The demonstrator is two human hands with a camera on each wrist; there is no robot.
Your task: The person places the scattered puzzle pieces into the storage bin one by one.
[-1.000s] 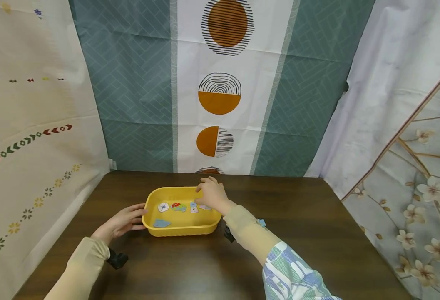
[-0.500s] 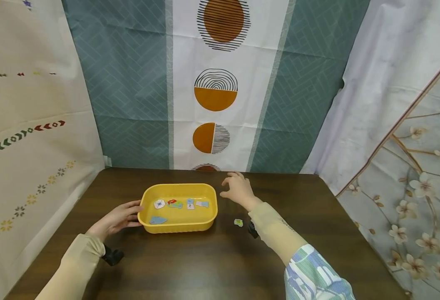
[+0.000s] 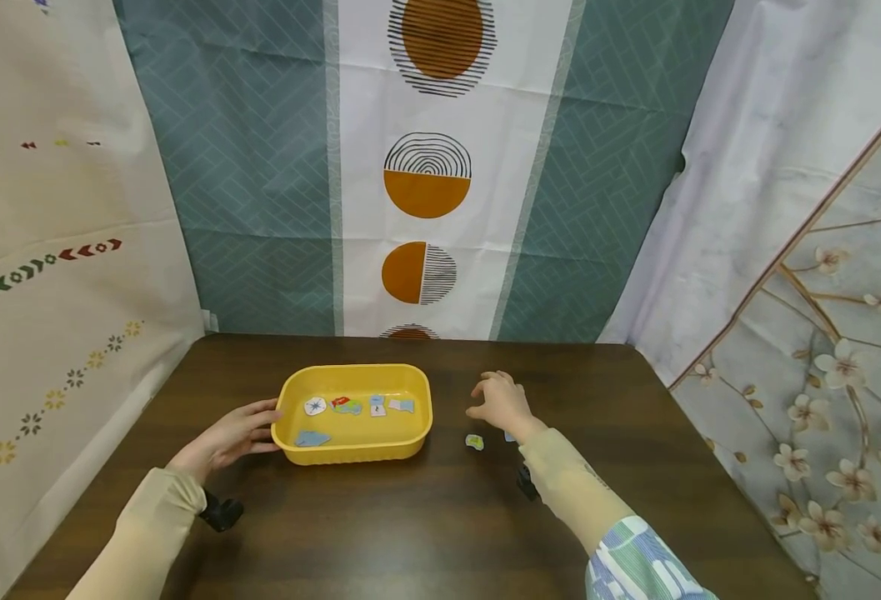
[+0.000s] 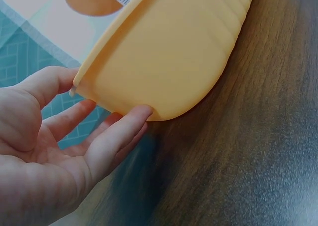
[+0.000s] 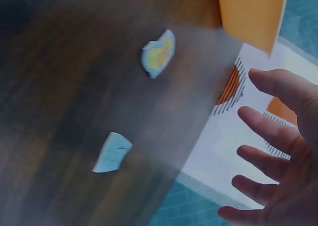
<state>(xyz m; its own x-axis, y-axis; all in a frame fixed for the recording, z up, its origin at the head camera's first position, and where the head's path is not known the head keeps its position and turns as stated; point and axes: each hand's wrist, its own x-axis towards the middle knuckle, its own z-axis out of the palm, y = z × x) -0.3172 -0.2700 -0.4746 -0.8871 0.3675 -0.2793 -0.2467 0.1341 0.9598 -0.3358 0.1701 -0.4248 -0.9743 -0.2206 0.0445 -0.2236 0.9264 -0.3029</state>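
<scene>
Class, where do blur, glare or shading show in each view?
Head: faint sheen on the dark brown wood-grained table; left wrist: pale glare at lower right, shading along the yellow plastic tray below its rim; right wrist: wood grain smeared, the flat yellow-and-white irregular piece soft-edged.

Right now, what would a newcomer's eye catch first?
Probably the bright yellow tray on the dark table, with cutouts inside and the left hand touching one end. Next, likely the orange-circled hanging cloth behind the table, then two loose pieces lying near the right hand.
</scene>
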